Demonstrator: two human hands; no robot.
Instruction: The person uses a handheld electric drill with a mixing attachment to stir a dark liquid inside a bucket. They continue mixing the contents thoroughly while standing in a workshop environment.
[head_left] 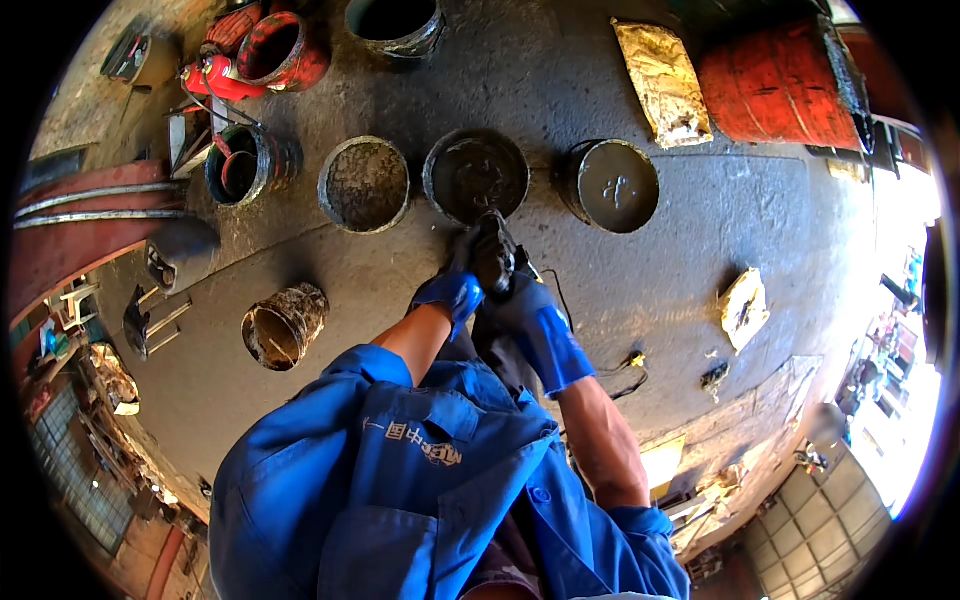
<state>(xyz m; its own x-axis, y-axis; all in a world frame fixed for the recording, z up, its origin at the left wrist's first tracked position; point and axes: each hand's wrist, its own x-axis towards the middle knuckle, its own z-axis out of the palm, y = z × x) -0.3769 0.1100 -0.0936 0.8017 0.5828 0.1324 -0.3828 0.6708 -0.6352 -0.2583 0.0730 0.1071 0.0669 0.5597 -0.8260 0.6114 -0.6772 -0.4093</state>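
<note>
Both my hands wear blue gloves and are closed around a grimy, dark handheld power mixer (494,258). My left hand (452,293) grips its left side, and my right hand (530,312) holds the right side, closer to my body. The front end of the mixer points over the near rim of a round bucket (428,178) holding dark, wet slurry (482,175). How far the tool reaches into the slurry is hidden. Right of it stands a bucket of smooth grey slurry (620,187); to the left is a bucket with rough, brownish contents (366,184).
A crusted bucket (286,326) lies tilted at left. Red fire extinguishers (220,78), a red bucket (290,55) and a dark bucket (252,165) stand far left. A red drum (775,85) lies far right beside a yellowish sack (662,85). A black cable (562,292) trails on the floor.
</note>
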